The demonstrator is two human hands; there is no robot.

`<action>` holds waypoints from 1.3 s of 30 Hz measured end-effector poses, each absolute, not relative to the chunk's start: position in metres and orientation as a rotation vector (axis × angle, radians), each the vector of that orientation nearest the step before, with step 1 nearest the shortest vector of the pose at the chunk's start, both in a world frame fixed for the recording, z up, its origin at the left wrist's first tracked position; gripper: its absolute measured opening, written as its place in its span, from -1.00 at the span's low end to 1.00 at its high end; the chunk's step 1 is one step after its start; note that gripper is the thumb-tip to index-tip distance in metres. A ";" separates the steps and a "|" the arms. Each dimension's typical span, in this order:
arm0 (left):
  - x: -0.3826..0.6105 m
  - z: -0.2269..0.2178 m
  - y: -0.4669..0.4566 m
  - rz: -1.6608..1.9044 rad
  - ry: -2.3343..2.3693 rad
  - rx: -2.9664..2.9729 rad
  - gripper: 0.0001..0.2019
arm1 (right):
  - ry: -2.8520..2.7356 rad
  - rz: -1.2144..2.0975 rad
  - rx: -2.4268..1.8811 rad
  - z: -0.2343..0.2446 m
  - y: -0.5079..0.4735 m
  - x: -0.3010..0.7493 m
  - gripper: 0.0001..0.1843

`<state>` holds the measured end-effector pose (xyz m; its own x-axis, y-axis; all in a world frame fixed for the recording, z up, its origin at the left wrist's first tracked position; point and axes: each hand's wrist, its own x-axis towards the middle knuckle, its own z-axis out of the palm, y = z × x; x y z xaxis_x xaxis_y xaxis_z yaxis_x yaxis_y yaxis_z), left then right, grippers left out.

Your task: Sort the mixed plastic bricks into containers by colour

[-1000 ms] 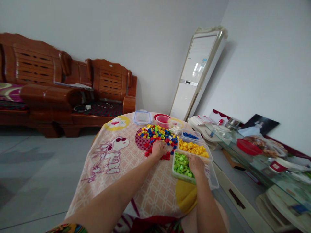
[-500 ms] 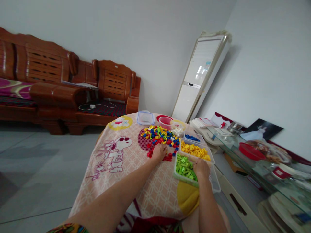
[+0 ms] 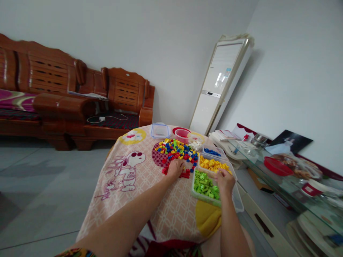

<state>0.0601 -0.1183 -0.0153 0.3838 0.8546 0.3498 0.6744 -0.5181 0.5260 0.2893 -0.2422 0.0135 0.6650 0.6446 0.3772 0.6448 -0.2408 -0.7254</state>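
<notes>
A mixed pile of red, blue, yellow and green bricks [image 3: 176, 149] lies on a patterned tablecloth [image 3: 139, 178]. My left hand [image 3: 175, 167] rests on the pile's near edge among red bricks [image 3: 184, 174], fingers curled down on them. My right hand [image 3: 224, 180] is over the far right corner of a clear tub of green bricks [image 3: 205, 184], fingers curled; what they hold is hidden. Behind it stand a tub of yellow bricks [image 3: 214, 165] and a tub of blue bricks [image 3: 212, 152].
A clear lid [image 3: 159, 130], a red bowl [image 3: 181, 132] and white bricks [image 3: 196, 145] sit at the table's far side. A wooden sofa [image 3: 66, 103] stands left, a tall air conditioner [image 3: 221, 82] behind, and a cluttered glass table [image 3: 281, 171] to the right.
My right hand has shifted from the green tub's near right side toward its far right corner. My left hand stays on the red bricks. The view has moved slightly.
</notes>
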 end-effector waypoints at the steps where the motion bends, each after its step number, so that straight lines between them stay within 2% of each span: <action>1: 0.060 -0.015 -0.118 0.859 1.339 2.360 -0.72 | -0.955 0.042 -1.881 0.011 -0.240 0.291 -0.49; 5: 0.059 -0.015 -0.120 0.901 1.258 2.400 -0.72 | -0.875 0.090 -1.758 0.011 -0.238 0.292 -0.39; 11: 0.060 -0.019 -0.122 0.974 1.178 2.387 -0.80 | -0.971 0.013 -1.839 0.020 -0.243 0.287 -0.45; 14: 0.061 -0.023 -0.121 1.006 1.173 2.373 -0.78 | -0.986 -0.001 -1.843 0.019 -0.244 0.288 -0.43; 28: 0.059 -0.023 -0.119 0.980 1.291 2.343 -0.90 | -1.010 -0.007 -1.849 0.014 -0.243 0.289 -0.40; 39: 0.057 -0.025 -0.119 1.257 1.131 2.257 -0.88 | -0.935 -0.020 -1.793 0.009 -0.243 0.294 -0.42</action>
<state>0.0570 -0.1190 -0.0254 0.2994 0.7660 0.5688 0.4847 -0.6356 0.6009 0.2935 -0.2433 0.0090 0.6927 0.5797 0.4290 0.5978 -0.1288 -0.7912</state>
